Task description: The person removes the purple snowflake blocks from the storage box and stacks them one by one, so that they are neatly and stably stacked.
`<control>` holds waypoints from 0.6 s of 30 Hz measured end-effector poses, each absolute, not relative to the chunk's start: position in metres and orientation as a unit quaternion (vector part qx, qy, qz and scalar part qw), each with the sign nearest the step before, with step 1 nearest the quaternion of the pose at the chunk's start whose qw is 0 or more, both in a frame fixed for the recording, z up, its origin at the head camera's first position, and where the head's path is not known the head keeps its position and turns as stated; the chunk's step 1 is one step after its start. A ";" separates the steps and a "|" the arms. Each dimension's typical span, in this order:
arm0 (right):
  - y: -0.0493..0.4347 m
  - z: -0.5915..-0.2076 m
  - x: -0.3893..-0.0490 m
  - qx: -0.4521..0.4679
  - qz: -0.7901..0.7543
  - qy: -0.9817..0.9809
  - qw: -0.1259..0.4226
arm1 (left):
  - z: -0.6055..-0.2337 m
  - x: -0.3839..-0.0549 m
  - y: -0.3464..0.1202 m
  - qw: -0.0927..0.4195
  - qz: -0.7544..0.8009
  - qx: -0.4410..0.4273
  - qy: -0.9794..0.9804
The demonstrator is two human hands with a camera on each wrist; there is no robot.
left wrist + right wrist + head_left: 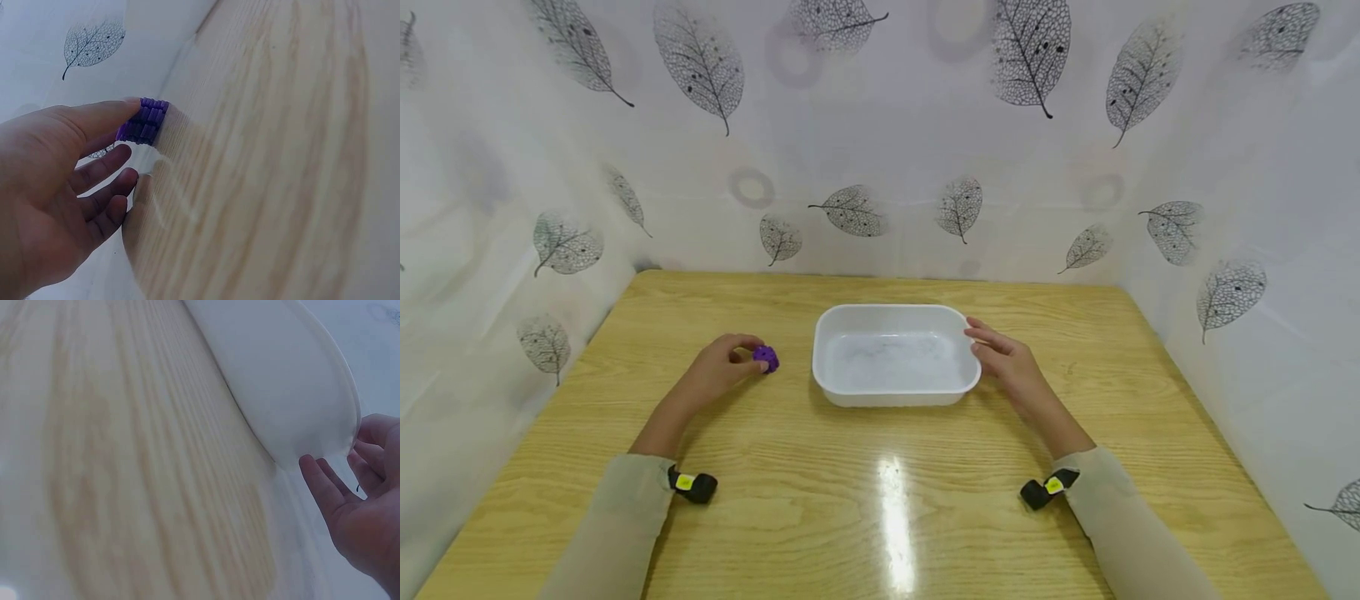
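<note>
Between thumb and forefinger, my left hand (721,367) pinches a small purple ribbed piece (766,359) low over the table, left of the white dish. In the left wrist view the purple piece (145,121) shows rows of ridges, and the other fingers lie loosely bent below it. The white rectangular dish (895,399) with rounded corners sits upright at the middle, with nothing in it. At its right end, my right hand (1009,364) has its fingertips against the rim and outer wall, the fingers mostly straight. The right wrist view shows fingertips (307,461) right at the dish's side.
The wooden table (820,508) reaches back to a pale curtain (880,150) with a leaf print, which also hangs along both sides. Each sleeve cuff carries a small black wrist camera, one on the left (700,488) and one on the right (1037,494).
</note>
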State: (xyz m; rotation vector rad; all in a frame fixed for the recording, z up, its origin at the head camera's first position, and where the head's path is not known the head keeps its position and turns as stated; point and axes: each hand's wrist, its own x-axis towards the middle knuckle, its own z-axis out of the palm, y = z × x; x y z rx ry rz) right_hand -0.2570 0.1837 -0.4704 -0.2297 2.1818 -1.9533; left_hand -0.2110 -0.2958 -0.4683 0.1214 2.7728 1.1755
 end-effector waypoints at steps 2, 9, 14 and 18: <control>0.184 -0.470 -0.257 -0.078 -0.661 0.739 0.102 | -0.469 -0.211 -0.296 0.063 0.389 0.040 0.918; 0.188 -0.471 -0.254 -0.070 -0.656 0.744 0.104 | -0.470 -0.214 -0.294 0.067 0.387 0.046 0.918; 0.188 -0.471 -0.255 -0.072 -0.660 0.741 0.102 | -0.467 -0.214 -0.295 0.064 0.391 0.050 0.917; 0.190 -0.472 -0.257 -0.069 -0.655 0.746 0.102 | -0.465 -0.213 -0.298 0.058 0.397 0.046 0.915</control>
